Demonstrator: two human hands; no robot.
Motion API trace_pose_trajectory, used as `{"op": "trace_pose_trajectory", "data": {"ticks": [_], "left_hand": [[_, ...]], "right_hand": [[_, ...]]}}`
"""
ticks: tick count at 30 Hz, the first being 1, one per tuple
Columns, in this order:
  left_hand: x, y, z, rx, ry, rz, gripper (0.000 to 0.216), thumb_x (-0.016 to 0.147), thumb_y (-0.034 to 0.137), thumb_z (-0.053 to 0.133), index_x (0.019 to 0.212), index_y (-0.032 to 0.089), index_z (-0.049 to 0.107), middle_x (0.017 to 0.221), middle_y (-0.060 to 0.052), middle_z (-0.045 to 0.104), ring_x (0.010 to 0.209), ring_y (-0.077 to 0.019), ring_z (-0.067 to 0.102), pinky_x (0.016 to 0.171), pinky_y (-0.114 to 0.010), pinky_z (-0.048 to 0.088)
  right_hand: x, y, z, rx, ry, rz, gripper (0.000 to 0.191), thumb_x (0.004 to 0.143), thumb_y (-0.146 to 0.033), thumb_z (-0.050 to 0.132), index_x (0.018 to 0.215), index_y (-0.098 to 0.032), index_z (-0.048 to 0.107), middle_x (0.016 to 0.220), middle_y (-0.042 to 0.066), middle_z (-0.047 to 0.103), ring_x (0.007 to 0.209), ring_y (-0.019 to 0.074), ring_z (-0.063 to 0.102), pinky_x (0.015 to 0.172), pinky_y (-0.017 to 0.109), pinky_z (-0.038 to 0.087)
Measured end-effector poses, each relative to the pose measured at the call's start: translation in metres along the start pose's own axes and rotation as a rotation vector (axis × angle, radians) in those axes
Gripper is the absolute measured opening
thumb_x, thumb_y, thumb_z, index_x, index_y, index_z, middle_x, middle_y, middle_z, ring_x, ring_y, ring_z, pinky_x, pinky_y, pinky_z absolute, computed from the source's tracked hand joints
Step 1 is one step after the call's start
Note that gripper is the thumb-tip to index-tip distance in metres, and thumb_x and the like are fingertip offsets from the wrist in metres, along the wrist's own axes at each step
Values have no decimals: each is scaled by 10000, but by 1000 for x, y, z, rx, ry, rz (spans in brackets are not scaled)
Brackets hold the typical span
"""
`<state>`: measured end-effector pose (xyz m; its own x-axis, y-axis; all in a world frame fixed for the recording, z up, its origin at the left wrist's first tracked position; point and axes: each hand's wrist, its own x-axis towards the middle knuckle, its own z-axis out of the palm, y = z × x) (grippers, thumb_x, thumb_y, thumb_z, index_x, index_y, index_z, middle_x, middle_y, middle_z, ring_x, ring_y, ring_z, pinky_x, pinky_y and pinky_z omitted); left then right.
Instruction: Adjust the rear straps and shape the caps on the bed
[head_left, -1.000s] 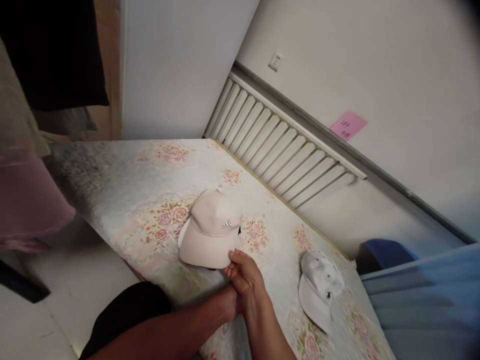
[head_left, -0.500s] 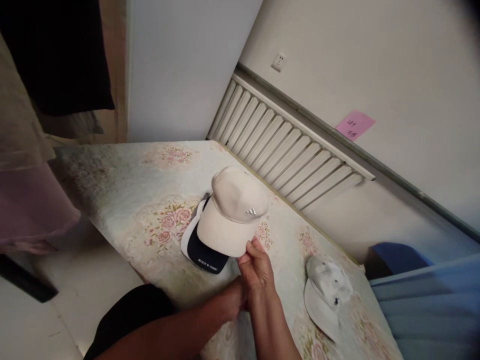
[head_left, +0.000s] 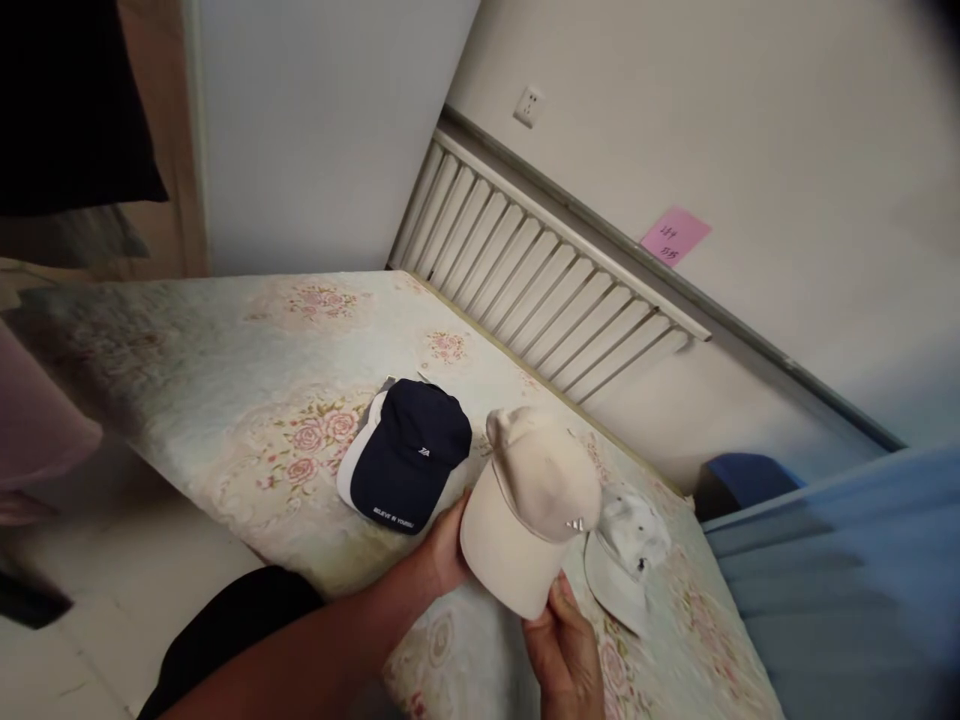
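A cream baseball cap (head_left: 544, 475) with a small logo is held up over the floral bed cover, its brim towards me. My right hand (head_left: 564, 645) pinches the brim's right corner, thumb on top. At the brim's left edge is my left hand (head_left: 450, 545), its fingers partly hidden behind the cap as it grips there. Left of it lies a navy cap (head_left: 409, 455) with white lettering on the brim, stacked on a white cap (head_left: 352, 465) that shows only along one side. Another white cap (head_left: 634, 535) rests on the cover to the right, partly behind the cream one.
The floral cover (head_left: 195, 370) spreads over the bed. A white radiator (head_left: 536, 265) runs along the wall, with a pink note (head_left: 675, 237) and a socket (head_left: 529, 106) above. Blue curtain fabric (head_left: 832, 580) hangs at the right, and dark clothing (head_left: 67, 100) at the left.
The cream cap has moved right and towards me, off the navy cap, which now shows whole. My left hand has come from beside my right wrist to the brim's left edge.
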<state>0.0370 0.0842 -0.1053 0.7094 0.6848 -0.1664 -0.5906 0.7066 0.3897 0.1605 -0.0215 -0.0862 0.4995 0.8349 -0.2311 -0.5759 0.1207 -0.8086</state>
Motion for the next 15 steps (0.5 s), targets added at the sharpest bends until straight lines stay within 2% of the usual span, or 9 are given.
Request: {"op": "trace_pose_trajectory", "data": {"ticks": [3,4,6,8,11,15], "left_hand": [[3,3,-1,-49,-130,-109,589,861,608,360,1094,115,582,973,-127,687,1018,-295,588,857,-403,442],[3,3,-2,-58,-173,-134,606,846,624,390,1106,112,584,981,-133,686,1018,-300,590,873,-409,436],[3,1,-5,-39,-205,-121,517,821,526,525,1119,108,585,980,-133,688,996,-294,602,892,-403,425],[1,-1,-6,2,-184,-67,429,772,370,635,1109,106,594,966,-128,691,945,-281,619,881,-387,425],[-1,-4,-6,14,-176,-34,397,722,261,680,1082,109,609,949,-132,691,870,-273,633,831,-379,437],[-2,-2,-5,-8,-183,-38,407,688,195,683,1083,126,612,949,-128,690,849,-280,638,805,-394,444]], "right_hand": [[-8,11,-27,-85,50,-23,327,651,-265,746,966,-248,660,986,38,723,1017,197,639,929,360,501],[-11,15,-34,-117,58,-35,308,656,-302,743,950,-252,665,987,46,723,1040,224,630,934,398,502],[-15,20,-42,-155,66,-54,314,644,-349,745,935,-260,670,996,57,720,1085,266,607,932,452,503],[-21,23,-43,-148,64,-51,359,625,-357,755,960,-263,668,1020,56,717,1109,274,592,932,462,503],[-29,24,-38,-98,60,-19,417,633,-360,758,1022,-246,662,1046,53,715,1082,249,610,946,432,491],[-37,28,-38,-75,10,7,384,648,-371,760,999,-237,685,1019,62,725,998,231,650,915,400,500]]}}
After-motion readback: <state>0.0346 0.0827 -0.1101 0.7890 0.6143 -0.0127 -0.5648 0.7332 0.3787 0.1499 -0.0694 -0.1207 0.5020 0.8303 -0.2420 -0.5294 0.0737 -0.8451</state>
